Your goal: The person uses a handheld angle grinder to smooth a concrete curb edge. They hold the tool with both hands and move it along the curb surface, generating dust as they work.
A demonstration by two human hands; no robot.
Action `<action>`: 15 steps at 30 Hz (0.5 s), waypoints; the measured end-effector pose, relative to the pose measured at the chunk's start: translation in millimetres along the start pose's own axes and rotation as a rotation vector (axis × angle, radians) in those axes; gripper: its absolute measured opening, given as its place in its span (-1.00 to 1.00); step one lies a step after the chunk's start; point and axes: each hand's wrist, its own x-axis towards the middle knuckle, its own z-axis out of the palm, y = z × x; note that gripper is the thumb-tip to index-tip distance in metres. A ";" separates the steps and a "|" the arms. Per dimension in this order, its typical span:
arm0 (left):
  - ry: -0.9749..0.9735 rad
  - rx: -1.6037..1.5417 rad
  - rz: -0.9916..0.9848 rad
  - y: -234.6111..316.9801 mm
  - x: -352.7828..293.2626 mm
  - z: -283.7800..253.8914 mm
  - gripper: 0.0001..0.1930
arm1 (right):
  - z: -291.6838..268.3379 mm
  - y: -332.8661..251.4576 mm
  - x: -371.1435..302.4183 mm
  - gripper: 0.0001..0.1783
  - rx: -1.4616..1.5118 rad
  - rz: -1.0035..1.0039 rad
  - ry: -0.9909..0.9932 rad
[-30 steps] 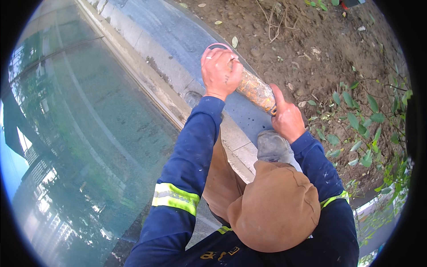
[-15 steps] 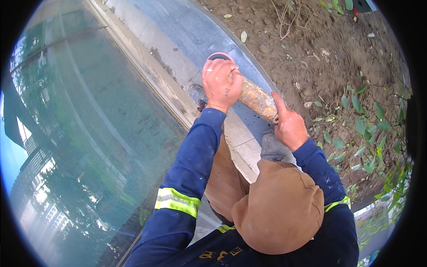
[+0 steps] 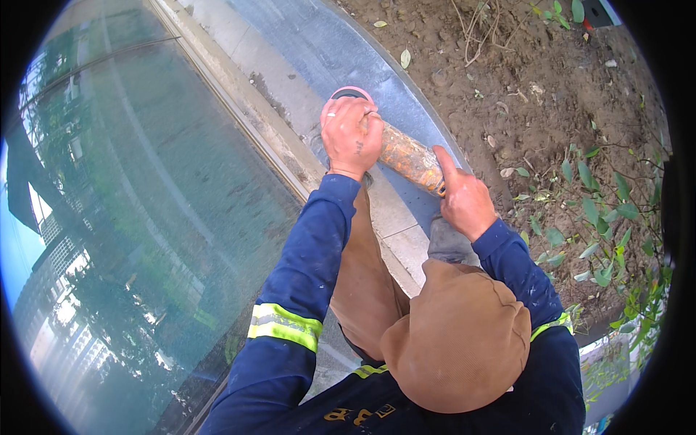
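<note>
An angle grinder (image 3: pixel 412 161) with a worn, dust-caked orange body lies slantwise over a grey-blue stone slab (image 3: pixel 304 51). My left hand (image 3: pixel 351 138) is wrapped over its head end, beside the pink-rimmed disc (image 3: pixel 351 91). The far rim of that disc shows past my knuckles, and the rest is hidden beneath my hand. At the rear end, my right hand (image 3: pixel 467 204) grips the body, its index finger stretched along the side. How closely the disc meets the slab cannot be made out.
A large glass pane (image 3: pixel 167 210) with reflections stands on the left, bordered by a pale ledge (image 3: pixel 239 109). Bare soil (image 3: pixel 522 87) lies right of the slab's curved edge, with leafy shrubs (image 3: pixel 594 210). My brown-trousered knee (image 3: pixel 453 333) is raised close below the grinder.
Both hands and the angle grinder have shifted slightly left over the slab. The whole view has also moved a little. The grip on the grinder looks the same.
</note>
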 end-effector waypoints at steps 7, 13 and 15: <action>0.007 -0.040 0.046 11.2 15.7 19.9 -0.94 | -18.7 2.9 -4.4 -0.04 -0.015 0.074 0.048; -0.006 -0.058 0.074 28.0 32.8 33.9 -0.93 | -27.8 15.1 -5.6 -0.04 -0.003 0.081 0.139; -0.014 -0.052 0.063 24.6 26.6 32.9 -0.94 | -22.1 14.0 -6.4 -0.04 0.000 0.082 0.122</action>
